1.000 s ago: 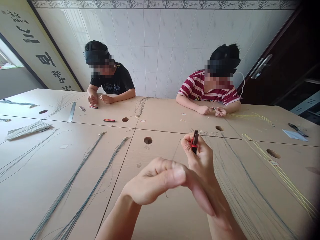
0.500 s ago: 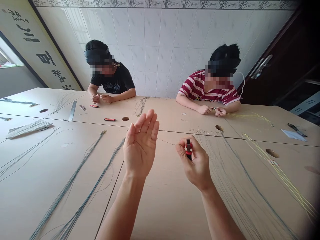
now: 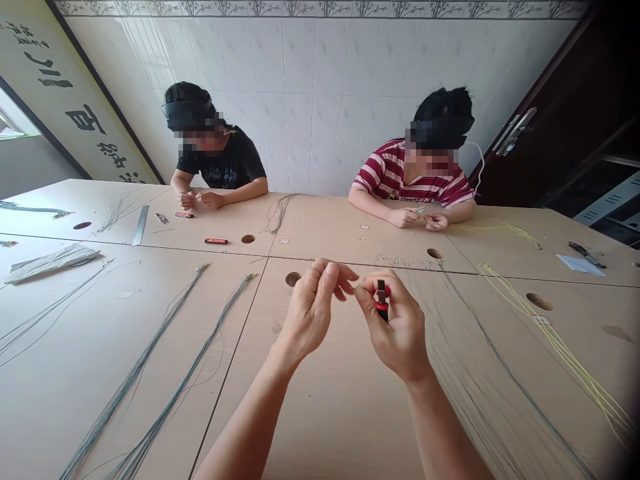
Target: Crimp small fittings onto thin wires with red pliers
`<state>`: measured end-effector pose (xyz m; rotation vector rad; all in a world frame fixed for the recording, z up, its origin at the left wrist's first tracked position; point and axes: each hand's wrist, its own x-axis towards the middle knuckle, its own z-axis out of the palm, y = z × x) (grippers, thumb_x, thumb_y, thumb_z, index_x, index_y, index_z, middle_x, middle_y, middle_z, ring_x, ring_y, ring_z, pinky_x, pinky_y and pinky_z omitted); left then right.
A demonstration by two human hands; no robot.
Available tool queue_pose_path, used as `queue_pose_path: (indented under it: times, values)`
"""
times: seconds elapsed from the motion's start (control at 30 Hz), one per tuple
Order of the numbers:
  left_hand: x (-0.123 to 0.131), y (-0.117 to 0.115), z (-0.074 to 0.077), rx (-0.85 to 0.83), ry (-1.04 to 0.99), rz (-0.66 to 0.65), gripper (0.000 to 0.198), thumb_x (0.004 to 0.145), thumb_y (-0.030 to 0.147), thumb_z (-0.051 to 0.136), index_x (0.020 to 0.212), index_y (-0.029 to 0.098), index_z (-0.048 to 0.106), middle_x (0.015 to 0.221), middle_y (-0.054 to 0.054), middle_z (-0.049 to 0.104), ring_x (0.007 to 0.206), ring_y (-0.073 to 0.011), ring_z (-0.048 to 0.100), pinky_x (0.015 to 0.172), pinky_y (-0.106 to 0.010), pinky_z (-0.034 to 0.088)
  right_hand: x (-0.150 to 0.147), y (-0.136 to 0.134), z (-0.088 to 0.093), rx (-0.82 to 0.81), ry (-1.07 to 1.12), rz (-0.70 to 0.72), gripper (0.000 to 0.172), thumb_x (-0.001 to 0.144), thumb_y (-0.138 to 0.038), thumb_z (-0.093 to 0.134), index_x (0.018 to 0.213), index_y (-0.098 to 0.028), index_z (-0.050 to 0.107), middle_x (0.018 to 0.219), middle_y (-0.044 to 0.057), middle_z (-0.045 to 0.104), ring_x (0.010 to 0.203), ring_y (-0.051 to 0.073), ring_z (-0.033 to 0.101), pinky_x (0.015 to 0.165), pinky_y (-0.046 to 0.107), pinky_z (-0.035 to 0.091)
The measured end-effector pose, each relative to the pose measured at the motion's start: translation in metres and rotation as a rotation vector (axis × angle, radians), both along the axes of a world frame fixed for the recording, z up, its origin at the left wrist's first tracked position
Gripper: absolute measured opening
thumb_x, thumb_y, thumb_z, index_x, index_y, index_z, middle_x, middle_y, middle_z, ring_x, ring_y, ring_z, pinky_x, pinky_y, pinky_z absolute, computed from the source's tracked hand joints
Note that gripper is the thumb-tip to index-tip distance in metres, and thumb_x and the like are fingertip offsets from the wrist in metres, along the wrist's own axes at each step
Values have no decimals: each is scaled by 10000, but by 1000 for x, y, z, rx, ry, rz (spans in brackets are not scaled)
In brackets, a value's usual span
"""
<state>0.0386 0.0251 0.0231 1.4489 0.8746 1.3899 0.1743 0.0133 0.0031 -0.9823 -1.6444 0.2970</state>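
My right hand [image 3: 397, 323] is closed around a black and red lighter [image 3: 383, 305] with a metal top, held upright. Its thumb and forefinger are pinched together at the left, beside my left hand's fingertips. My left hand [image 3: 315, 303] is raised over the table, thumb up, its loosely bent fingers pointing right and a little apart. No object shows clearly in it. Any thread between the two hands is too fine to make out. To the left lie two bundles of grey-green cords [image 3: 150, 360] [image 3: 200, 357]; fine threads [image 3: 450, 360] spread out at the right.
Across the table [image 3: 310, 413] sit a person in black [image 3: 225, 163] and a person in a striped shirt [image 3: 385, 173], both handling small things. Around lie yellow cords [image 3: 555, 333], another lighter [image 3: 217, 241], a ruler [image 3: 141, 225], a folded cloth [image 3: 53, 261] and round table holes [image 3: 539, 301].
My left hand has turned from a flat, raised palm to a sideways pose and moved right, up to my right hand. My right hand still holds the lighter. The view has shifted slightly.
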Motion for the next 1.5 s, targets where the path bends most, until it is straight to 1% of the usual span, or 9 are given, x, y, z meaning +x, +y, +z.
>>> queue_pose_path:
  times: [0.07, 0.13, 0.23, 0.33, 0.53, 0.67, 0.83, 1.3, 1.5]
  values:
    - [-4, 2, 0, -16, 41, -25, 352, 992, 389, 400, 824, 171, 619, 761, -31, 636, 664, -124, 554, 671, -277, 459, 0, 1, -1, 6, -14, -7, 104, 934, -183, 551, 863, -226, 490, 815, -9, 526, 746, 124, 510, 647, 272, 395]
    - [-7, 4, 0, -42, 72, -86, 316, 984, 341, 414, 806, 165, 607, 728, -17, 603, 660, -117, 538, 665, -268, 449, 0, 1, -1, 12, -23, -5, 108, 934, -183, 552, 858, -225, 487, 812, -9, 528, 745, 125, 514, 645, 273, 396]
    - [-12, 5, 2, -90, 84, -183, 241, 938, 210, 414, 807, 157, 609, 720, -11, 614, 652, -110, 531, 650, -258, 439, 0, 1, -1, 18, -30, -6, 109, 934, -186, 552, 855, -224, 487, 802, -10, 535, 740, 127, 520, 642, 275, 401]
    - [-15, 6, 2, -126, 70, -224, 202, 874, 136, 417, 792, 157, 600, 713, -2, 633, 628, -100, 504, 622, -246, 421, 0, 1, -2, 26, -38, -3, 119, 934, -179, 547, 843, -223, 482, 794, -12, 538, 740, 127, 523, 643, 274, 403]
    - [-16, 6, 2, -158, 78, -214, 152, 846, 146, 445, 776, 163, 579, 677, 20, 613, 593, -87, 462, 572, -238, 377, 0, 1, -2, 30, -44, 5, 112, 930, -170, 555, 859, -222, 486, 810, -13, 533, 749, 120, 519, 641, 263, 400]
    - [-17, 5, 3, -139, 93, -203, 152, 842, 142, 451, 746, 162, 567, 652, 29, 594, 567, -76, 437, 539, -227, 351, 0, 1, -2, 24, -47, 7, 117, 933, -181, 559, 854, -221, 481, 809, -13, 533, 743, 119, 513, 645, 263, 400]
    - [-17, 4, 3, -120, 114, -187, 163, 840, 136, 447, 712, 166, 544, 652, 32, 586, 563, -71, 435, 523, -216, 351, 0, 1, -2, 17, -50, 14, 123, 937, -185, 555, 852, -220, 473, 808, -13, 532, 751, 120, 513, 653, 265, 401]
    - [-18, 5, 0, -114, 143, -186, 154, 853, 132, 462, 725, 170, 539, 654, 34, 581, 553, -66, 433, 510, -213, 351, 0, 1, 0, 2, -73, 37, 133, 940, -163, 541, 850, -225, 466, 802, -19, 532, 752, 120, 507, 658, 271, 393]
    - [-17, 6, 0, -107, 161, -162, 147, 839, 138, 470, 713, 172, 536, 640, 32, 556, 538, -70, 415, 498, -224, 331, 0, 2, 0, -14, -77, 39, 124, 942, -187, 544, 848, -228, 474, 812, -15, 539, 761, 126, 513, 663, 276, 393]
